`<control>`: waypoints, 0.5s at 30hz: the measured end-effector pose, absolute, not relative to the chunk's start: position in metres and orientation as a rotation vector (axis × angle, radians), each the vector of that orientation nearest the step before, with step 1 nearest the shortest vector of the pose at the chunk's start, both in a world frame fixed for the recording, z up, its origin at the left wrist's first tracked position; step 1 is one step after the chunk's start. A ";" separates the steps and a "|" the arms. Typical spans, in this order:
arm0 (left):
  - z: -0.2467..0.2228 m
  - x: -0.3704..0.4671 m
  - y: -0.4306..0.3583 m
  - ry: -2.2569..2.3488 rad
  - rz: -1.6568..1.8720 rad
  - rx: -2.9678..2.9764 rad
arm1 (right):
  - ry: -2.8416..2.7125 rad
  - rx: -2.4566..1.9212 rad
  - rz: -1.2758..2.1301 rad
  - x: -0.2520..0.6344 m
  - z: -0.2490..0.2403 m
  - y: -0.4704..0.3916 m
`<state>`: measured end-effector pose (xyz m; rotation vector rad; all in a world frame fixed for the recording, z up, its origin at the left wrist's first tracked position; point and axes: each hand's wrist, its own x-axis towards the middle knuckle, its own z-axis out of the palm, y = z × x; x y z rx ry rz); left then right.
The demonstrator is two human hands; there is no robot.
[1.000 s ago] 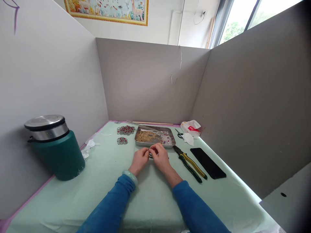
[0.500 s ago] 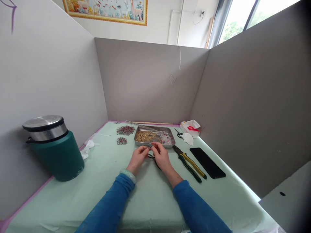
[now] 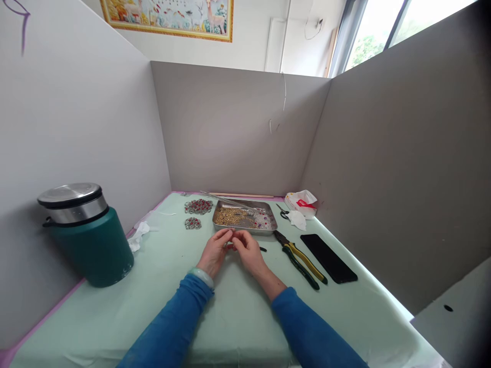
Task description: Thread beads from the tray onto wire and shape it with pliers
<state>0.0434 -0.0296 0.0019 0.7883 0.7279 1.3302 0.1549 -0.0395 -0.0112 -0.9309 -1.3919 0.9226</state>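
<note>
My left hand [image 3: 215,251] and my right hand [image 3: 248,250] meet over the table, just in front of a metal tray [image 3: 249,231]. Both are closed in a pinch with fingertips together; whatever small thing lies between them is too small and hidden to name. In the tray are gold beads [image 3: 230,215] on the left and clear and coloured beads [image 3: 264,219] on the right. Thin rods rest across its back rim. A dark tool tip [image 3: 263,249] shows beside my right hand, the rest of it covered.
Left of the tray lie two piles of red-beaded wire pieces [image 3: 198,206]. To the right are pliers [image 3: 297,258], a black phone [image 3: 329,258], scissors [image 3: 284,213] and a tissue pack [image 3: 301,199]. A green jug [image 3: 90,245] stands at left. Grey partitions [image 3: 238,128] enclose the table.
My right hand has shifted slightly left and down, its fingers now closer to those of my left hand. The dark tool beneath is covered differently.
</note>
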 end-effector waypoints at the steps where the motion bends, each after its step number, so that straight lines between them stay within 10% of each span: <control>1: 0.002 0.043 -0.029 0.722 1.330 0.777 | -1.433 -0.920 0.939 0.154 -0.012 -0.039; 15: 0.001 0.044 -0.033 0.788 1.268 0.972 | -1.307 -0.932 1.169 0.148 -0.007 -0.043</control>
